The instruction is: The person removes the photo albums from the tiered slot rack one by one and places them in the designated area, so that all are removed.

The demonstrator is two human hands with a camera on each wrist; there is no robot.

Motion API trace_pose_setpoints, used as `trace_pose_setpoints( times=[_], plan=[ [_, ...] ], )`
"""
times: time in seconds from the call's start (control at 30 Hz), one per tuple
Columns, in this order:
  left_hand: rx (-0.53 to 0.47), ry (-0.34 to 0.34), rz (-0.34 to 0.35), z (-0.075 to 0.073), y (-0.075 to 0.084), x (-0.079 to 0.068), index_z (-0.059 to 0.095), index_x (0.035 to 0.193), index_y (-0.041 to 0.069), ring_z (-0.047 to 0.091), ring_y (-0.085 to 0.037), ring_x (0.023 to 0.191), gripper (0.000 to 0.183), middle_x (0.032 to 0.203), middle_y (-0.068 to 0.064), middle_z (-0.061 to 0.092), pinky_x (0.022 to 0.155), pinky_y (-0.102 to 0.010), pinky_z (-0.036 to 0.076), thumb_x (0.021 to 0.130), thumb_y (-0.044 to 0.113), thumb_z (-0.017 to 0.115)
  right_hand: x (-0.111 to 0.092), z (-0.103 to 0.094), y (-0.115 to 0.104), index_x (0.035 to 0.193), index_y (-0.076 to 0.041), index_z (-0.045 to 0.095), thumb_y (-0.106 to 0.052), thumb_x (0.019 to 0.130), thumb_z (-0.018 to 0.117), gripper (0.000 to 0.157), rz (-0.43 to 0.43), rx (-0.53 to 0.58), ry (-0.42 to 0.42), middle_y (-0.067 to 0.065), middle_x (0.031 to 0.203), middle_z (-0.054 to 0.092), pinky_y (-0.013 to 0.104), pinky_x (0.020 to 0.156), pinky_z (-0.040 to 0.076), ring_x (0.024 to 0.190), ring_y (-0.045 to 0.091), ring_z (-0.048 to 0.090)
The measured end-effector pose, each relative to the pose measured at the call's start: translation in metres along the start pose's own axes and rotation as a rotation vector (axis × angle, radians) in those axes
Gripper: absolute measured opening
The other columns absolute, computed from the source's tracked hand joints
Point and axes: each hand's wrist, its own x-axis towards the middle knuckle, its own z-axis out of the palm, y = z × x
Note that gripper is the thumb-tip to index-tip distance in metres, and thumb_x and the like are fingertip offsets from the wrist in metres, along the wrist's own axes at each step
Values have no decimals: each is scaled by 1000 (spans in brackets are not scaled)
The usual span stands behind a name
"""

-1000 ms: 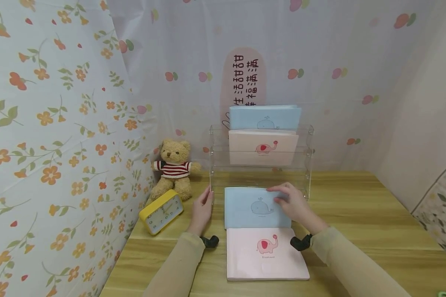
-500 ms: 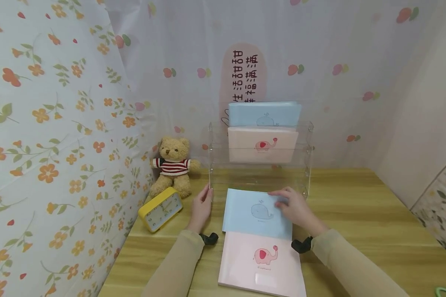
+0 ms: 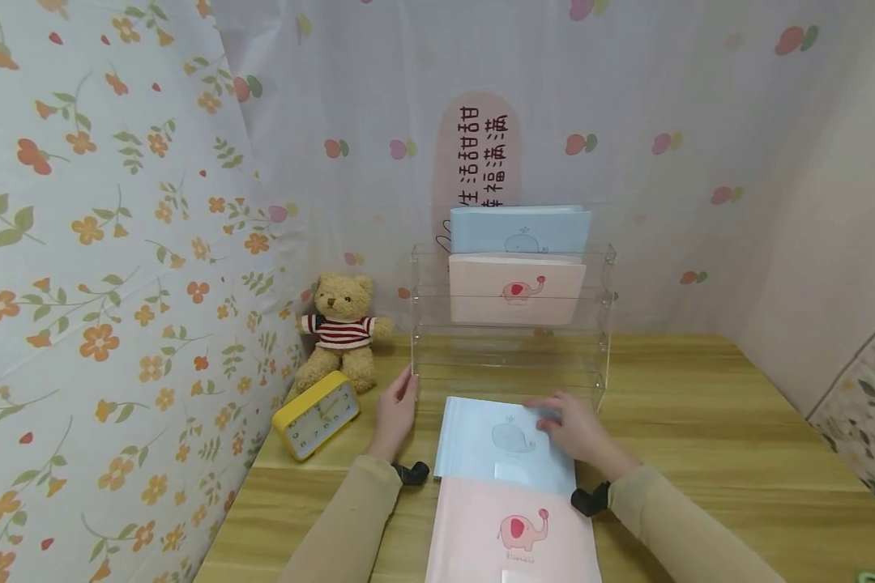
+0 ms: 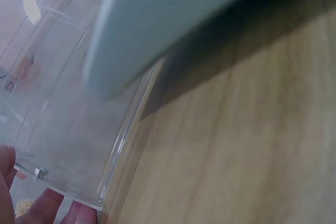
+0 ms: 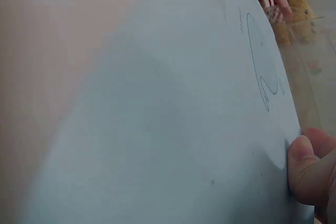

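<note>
My right hand [image 3: 578, 429] pinches the upper right edge of a pale blue booklet [image 3: 474, 437] with a whale drawing. In the right wrist view the thumb [image 5: 310, 174] lies on its cover, fingers behind the edge. In the left wrist view the blue booklet [image 4: 173, 19] hangs tilted over the table, casting a shadow. Its lower edge overlaps a pink elephant booklet [image 3: 474, 534] in front. My left hand [image 3: 394, 417] grips the lower left side of a clear acrylic rack [image 3: 510, 344]; in the left wrist view its thumb and fingers straddle the side panel.
Another blue whale booklet [image 3: 481, 227] and pink elephant booklet [image 3: 474, 300] stand in the rack's upper tiers. A teddy bear [image 3: 341, 336] and a yellow alarm clock [image 3: 317, 414] sit to the left on the wooden table [image 3: 700, 453]. Patterned curtains [image 3: 350, 81] hang behind.
My right hand has drawn the blue booklet away from the rack, towards me. The front pink booklet has come nearer too. My left hand keeps its hold on the rack.
</note>
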Motion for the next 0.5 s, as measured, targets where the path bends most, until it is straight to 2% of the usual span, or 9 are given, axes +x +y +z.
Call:
trace_pose_setpoints(
  times=[0.17, 0.33, 0.5],
  plan=[
    [-2, 6, 8, 1, 1, -1, 63, 157, 17, 58, -36, 151, 46, 160, -13, 62, 125, -56, 49, 114, 33, 62, -3, 8, 6, 128, -22, 83, -6, 99, 79, 33, 39, 28, -16, 21, 145, 70, 74, 118, 48, 141, 53, 59],
    [-5, 7, -2, 1, 2, -2, 62, 158, 16, 58, -37, 151, 46, 160, -14, 63, 125, -57, 49, 115, 32, 62, -4, 12, 11, 132, -19, 81, -8, 102, 77, 32, 40, 38, -19, 19, 145, 72, 72, 119, 48, 143, 51, 60],
    [-10, 2, -14, 0, 5, -2, 61, 159, 17, 58, -36, 152, 48, 161, -13, 62, 125, -57, 49, 115, 35, 61, -5, 17, 16, 134, -16, 80, -12, 104, 75, 30, -10, -23, -6, 15, 141, 76, 67, 118, 52, 140, 46, 65]
  ],
)
